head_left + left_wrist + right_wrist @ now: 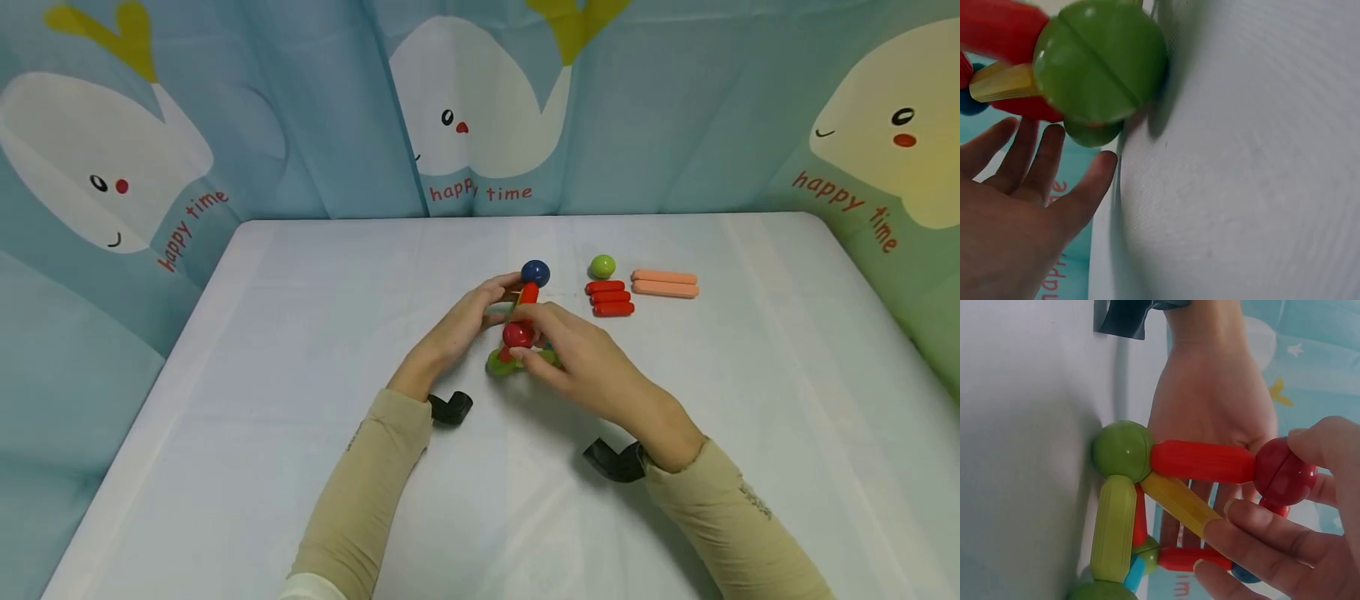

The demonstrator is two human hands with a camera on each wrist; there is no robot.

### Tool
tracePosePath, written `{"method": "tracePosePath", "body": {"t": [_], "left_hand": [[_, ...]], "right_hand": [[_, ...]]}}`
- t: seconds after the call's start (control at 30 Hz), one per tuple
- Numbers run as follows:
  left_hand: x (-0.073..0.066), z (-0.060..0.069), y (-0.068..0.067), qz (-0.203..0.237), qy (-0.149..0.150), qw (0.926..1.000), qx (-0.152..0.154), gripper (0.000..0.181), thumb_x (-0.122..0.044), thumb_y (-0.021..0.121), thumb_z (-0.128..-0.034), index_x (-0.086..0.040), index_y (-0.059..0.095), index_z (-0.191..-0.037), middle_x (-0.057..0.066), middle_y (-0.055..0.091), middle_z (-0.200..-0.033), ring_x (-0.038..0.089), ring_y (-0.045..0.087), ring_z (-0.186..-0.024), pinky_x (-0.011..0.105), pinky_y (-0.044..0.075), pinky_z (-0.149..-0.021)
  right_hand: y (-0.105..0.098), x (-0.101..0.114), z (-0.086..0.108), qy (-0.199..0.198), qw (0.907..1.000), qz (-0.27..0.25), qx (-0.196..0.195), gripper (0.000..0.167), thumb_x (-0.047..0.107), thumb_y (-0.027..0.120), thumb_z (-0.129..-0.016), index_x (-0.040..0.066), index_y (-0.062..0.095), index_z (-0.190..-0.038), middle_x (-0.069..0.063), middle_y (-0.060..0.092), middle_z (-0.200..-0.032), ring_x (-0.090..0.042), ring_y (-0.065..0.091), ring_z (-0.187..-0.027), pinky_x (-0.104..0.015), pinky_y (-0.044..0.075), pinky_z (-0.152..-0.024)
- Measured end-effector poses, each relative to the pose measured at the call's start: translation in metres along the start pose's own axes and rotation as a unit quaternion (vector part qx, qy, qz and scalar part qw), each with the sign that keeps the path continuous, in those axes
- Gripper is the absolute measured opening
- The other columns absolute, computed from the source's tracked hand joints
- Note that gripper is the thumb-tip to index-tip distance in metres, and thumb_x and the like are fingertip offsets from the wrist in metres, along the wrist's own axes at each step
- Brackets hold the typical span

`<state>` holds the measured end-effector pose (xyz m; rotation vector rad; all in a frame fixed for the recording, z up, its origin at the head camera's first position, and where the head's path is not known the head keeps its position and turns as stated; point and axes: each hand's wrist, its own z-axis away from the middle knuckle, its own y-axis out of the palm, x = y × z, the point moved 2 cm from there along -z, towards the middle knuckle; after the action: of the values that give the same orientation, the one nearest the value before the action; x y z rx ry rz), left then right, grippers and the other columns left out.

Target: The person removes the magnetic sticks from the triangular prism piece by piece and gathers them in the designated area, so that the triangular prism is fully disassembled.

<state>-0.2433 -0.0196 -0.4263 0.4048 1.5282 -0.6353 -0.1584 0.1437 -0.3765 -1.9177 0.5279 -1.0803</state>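
Note:
A ball-and-rod construction toy stands on the table, its green balls [1124, 450] at the base joined by a light green rod [1114, 519]. Red rods [1204, 461] rise from the green balls, and a yellow rod [1179, 501] runs diagonally. My right hand [592, 362] pinches the red ball [518, 335] at the end of the nearer red rod; its other fingers lie by the yellow rod. A blue ball [536, 273] tops the farther red rod. My left hand [467, 321], fingers extended, is at the toy's left side; whether it touches is unclear.
Right of the toy lie a loose lime-green ball [602, 267], several short red rods [610, 297] and two longer orange rods [665, 283]. Black wrist mounts [617, 460] stick out from both wrists. A printed curtain [322, 108] hangs behind the white table [300, 350].

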Motion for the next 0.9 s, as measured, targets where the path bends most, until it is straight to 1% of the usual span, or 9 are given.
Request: {"method": "tracePosePath", "body": {"t": [0.1,0.2,0.3,0.4,0.47,0.6,0.7,0.77,0.9], "left_hand": [[-0.001,-0.002,0.001,-0.007,-0.012,0.9999,0.006,0.052,-0.025,0.028,-0.1031,-0.018,0.035,-0.154,-0.003,0.039,-0.156,0.015,0.036,-0.143,0.04,0.036,-0.116],[-0.001,-0.002,0.002,-0.025,-0.024,0.9994,0.004,0.055,-0.018,0.032,-0.0992,-0.021,0.035,-0.154,-0.005,0.039,-0.156,0.015,0.037,-0.144,0.043,0.034,-0.117],[0.0,-0.002,-0.001,-0.065,-0.023,0.9974,-0.024,0.055,-0.012,0.036,-0.097,-0.02,0.039,-0.151,-0.002,0.045,-0.152,0.017,0.039,-0.142,0.046,0.031,-0.119],[0.002,-0.001,-0.005,-0.099,-0.015,0.9934,-0.055,0.051,-0.006,0.041,-0.0968,-0.016,0.044,-0.147,0.003,0.052,-0.145,0.018,0.043,-0.14,0.044,0.031,-0.119],[0.002,0.0,-0.008,-0.113,-0.011,0.9914,-0.065,0.049,-0.004,0.044,-0.096,-0.013,0.047,-0.144,0.005,0.055,-0.141,0.019,0.046,-0.137,0.042,0.034,-0.118],[0.002,0.001,-0.015,-0.122,-0.018,0.9894,-0.077,0.042,-0.004,0.048,-0.0949,-0.013,0.053,-0.135,0.006,0.056,-0.139,0.019,0.048,-0.135,0.039,0.039,-0.115],[0.001,0.003,-0.019,-0.131,-0.032,0.9877,-0.08,0.034,-0.006,0.05,-0.0957,-0.014,0.055,-0.129,0.006,0.057,-0.139,0.02,0.048,-0.136,0.038,0.039,-0.115],[-0.001,0.005,-0.021,-0.136,-0.042,0.9867,-0.078,0.031,-0.007,0.05,-0.0962,-0.013,0.056,-0.126,0.006,0.058,-0.137,0.021,0.049,-0.136,0.039,0.039,-0.115],[-0.007,0.009,-0.024,-0.153,-0.052,0.9848,-0.063,0.029,-0.006,0.05,-0.0972,-0.012,0.055,-0.125,0.007,0.062,-0.127,0.023,0.056,-0.125,0.041,0.042,-0.111]], "right_hand": [[-0.002,-0.001,0.001,0.004,1.0,-0.003,0.004,0.036,0.023,0.064,-0.096,0.016,0.053,-0.13,0.0,0.062,-0.109,-0.017,0.062,-0.093,-0.034,0.054,-0.079],[-0.003,-0.002,0.002,0.005,0.9999,-0.006,0.007,0.035,0.021,0.064,-0.096,0.015,0.054,-0.129,-0.001,0.062,-0.113,-0.017,0.062,-0.095,-0.035,0.055,-0.081],[-0.005,-0.002,0.002,0.001,0.9999,-0.009,0.011,0.034,0.019,0.064,-0.095,0.015,0.055,-0.127,-0.001,0.062,-0.116,-0.015,0.063,-0.097,-0.036,0.056,-0.083],[-0.007,-0.003,0.003,-0.006,0.9998,-0.015,0.014,0.031,0.016,0.064,-0.094,0.015,0.056,-0.125,0.0,0.063,-0.113,-0.014,0.063,-0.097,-0.037,0.056,-0.082],[-0.009,-0.003,0.003,-0.009,0.9996,-0.022,0.015,0.032,0.014,0.063,-0.093,0.015,0.057,-0.125,0.001,0.062,-0.111,-0.012,0.063,-0.096,-0.038,0.057,-0.081],[-0.015,-0.006,0.005,0.001,0.9997,-0.023,0.012,0.032,0.008,0.06,-0.091,0.015,0.057,-0.122,0.002,0.061,-0.109,-0.01,0.061,-0.094,-0.034,0.056,-0.079],[-0.019,-0.009,0.006,0.018,0.9996,-0.02,0.009,0.029,0.006,0.059,-0.091,0.013,0.056,-0.119,0.001,0.061,-0.106,-0.01,0.059,-0.092,-0.032,0.054,-0.077],[-0.021,-0.012,0.006,0.025,0.9995,-0.018,0.007,0.028,0.005,0.058,-0.09,0.011,0.055,-0.117,0.0,0.06,-0.102,-0.01,0.056,-0.09,-0.033,0.053,-0.075],[-0.024,-0.016,0.006,0.031,0.9993,-0.019,0.0,0.027,0.001,0.057,-0.089,0.009,0.054,-0.115,0.0,0.059,-0.096,-0.01,0.055,-0.087,-0.035,0.053,-0.074]]}}
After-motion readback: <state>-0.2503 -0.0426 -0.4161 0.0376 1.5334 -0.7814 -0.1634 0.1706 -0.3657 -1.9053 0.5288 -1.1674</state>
